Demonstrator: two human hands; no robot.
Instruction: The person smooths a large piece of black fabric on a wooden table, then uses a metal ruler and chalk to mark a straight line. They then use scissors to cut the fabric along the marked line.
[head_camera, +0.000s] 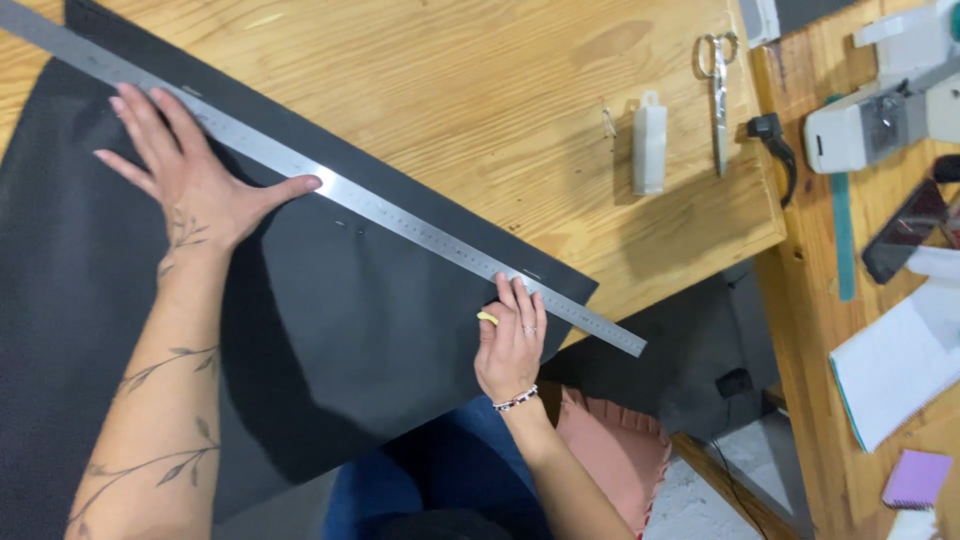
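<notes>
Your left hand (190, 175) lies flat and spread wide in the upper left of the frame, pressing the long steel ruler (340, 195) onto the black fabric (330, 330). The ruler runs diagonally from upper left toward lower right. Your right hand (512, 340), fingers curled, pinches a small yellow chalk (487, 318) against the ruler's lower edge near centre. Scissors (719, 95) rest upper right on the wooden table (480, 100).
</notes>
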